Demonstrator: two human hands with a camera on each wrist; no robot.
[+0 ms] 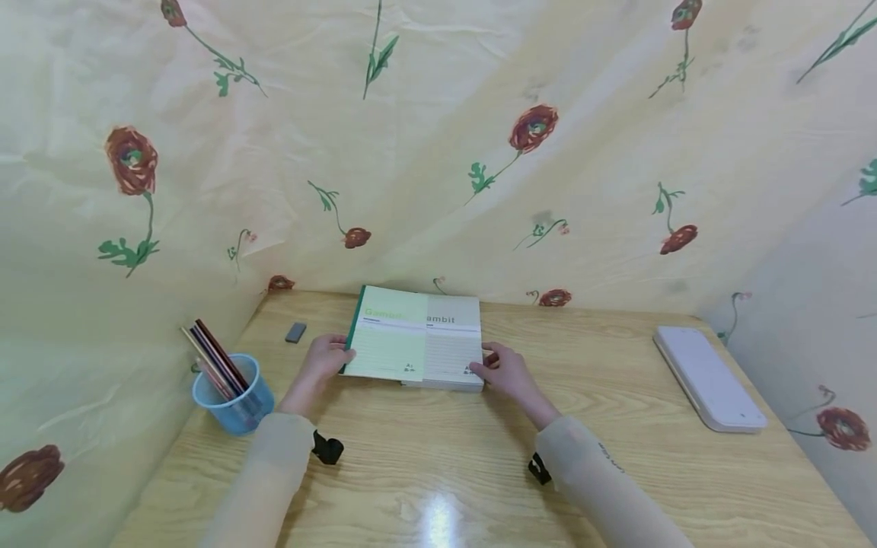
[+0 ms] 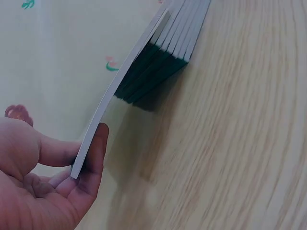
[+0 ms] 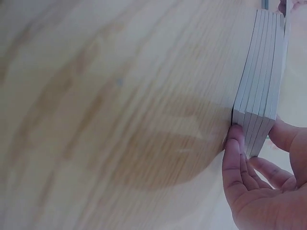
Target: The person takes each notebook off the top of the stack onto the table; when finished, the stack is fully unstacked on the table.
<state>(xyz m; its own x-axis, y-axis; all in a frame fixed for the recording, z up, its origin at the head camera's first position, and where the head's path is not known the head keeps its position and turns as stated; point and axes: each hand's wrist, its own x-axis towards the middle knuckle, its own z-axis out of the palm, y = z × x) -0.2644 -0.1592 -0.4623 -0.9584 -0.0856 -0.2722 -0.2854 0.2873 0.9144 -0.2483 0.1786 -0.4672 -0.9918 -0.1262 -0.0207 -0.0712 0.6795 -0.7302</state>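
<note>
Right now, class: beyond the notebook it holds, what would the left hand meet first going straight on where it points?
Past the held notebook, the left hand would likely meet the green-spined end of the notebook stack; how wide the gap is looks unclear.

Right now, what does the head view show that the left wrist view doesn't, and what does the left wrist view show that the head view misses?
Only the head view shows the blue cup of pencils, the small grey block, the flat white object, the right hand and the printed covers.

Only the left wrist view shows the dark green spines under the raised notebook.

Both show the left hand pinching that notebook, the notebook stack, the wooden table and the flowered cloth.
</note>
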